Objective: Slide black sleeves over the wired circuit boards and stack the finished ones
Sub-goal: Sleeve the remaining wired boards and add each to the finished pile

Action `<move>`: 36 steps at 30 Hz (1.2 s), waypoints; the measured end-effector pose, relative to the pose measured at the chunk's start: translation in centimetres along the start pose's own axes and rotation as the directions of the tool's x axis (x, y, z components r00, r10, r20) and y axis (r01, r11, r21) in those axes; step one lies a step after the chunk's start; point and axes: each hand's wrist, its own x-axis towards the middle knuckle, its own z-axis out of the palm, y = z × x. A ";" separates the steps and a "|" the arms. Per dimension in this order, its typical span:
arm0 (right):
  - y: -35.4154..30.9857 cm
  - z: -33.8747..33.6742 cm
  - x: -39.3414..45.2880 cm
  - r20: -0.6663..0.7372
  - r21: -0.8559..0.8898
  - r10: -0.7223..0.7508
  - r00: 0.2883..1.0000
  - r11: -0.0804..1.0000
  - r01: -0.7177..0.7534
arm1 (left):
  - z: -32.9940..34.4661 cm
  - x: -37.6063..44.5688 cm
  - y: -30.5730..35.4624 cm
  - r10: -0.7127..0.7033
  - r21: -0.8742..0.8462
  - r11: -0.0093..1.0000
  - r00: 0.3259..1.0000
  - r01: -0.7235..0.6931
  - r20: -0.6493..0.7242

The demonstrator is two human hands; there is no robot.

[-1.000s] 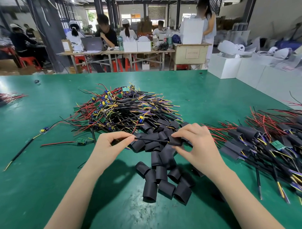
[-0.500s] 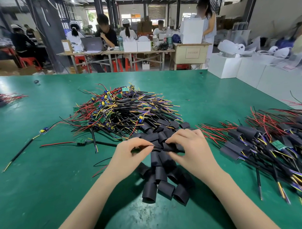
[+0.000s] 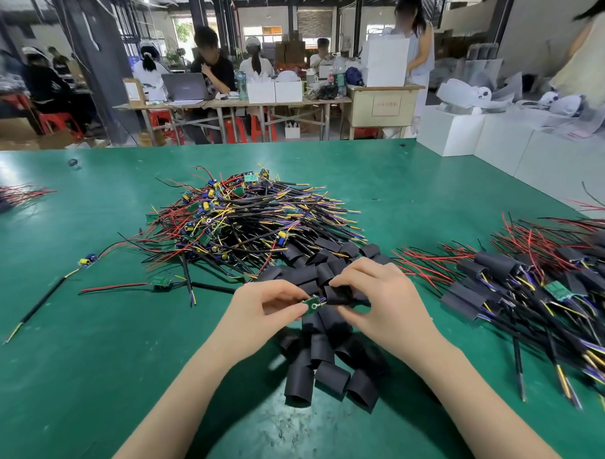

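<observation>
The table (image 3: pixel 93 357) wears a smooth green mat with a soft sheen; the black sleeves (image 3: pixel 299 380) at 6 o'clock look matt.

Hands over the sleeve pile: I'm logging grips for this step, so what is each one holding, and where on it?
Left hand pinches the green circuit board by its left end; right hand grips the black sleeve around its middle.

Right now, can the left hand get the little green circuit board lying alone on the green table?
Probably not yet: the left hand is pinching another green board. The lone green circuit board lies uncovered, nothing blocking.
</observation>
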 end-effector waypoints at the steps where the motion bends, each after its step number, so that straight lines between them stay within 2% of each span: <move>1: -0.1 0.1 0.0 0.018 0.011 -0.003 1.000 1.000 0.003 | 0.0 0.0 0.0 0.001 -0.025 1.000 1.000 -0.001 -0.001; 5: -0.1 0.4 -0.1 0.087 0.088 0.021 0.996 0.996 -0.029 | 0.1 0.0 0.3 -0.026 -0.117 0.993 0.999 0.023 -0.022; 13: 0.2 -0.2 -0.1 0.159 0.155 0.030 0.987 0.986 -0.055 | 0.3 0.0 0.8 -0.024 -0.182 0.983 0.998 0.013 -0.062; 22: -0.4 -0.5 -0.1 0.053 0.187 0.027 0.998 0.982 -0.037 | 0.1 0.0 1.3 -0.091 -0.247 0.966 0.995 0.077 -0.045; 28: -0.6 -0.4 0.0 0.054 0.134 -0.026 0.998 0.991 0.019 | 0.1 -0.1 1.4 -0.093 -0.241 0.967 0.994 0.077 -0.058; 32: -1.1 -0.4 0.1 0.002 0.029 -0.110 0.994 0.993 0.110 | 0.1 -0.1 1.5 -0.184 -0.303 0.940 0.981 0.160 -0.052; 36: -1.5 -0.4 0.0 -0.008 -0.008 -0.125 0.992 0.992 0.125 | 0.3 0.0 1.7 -0.329 -0.426 0.860 0.943 0.280 -0.045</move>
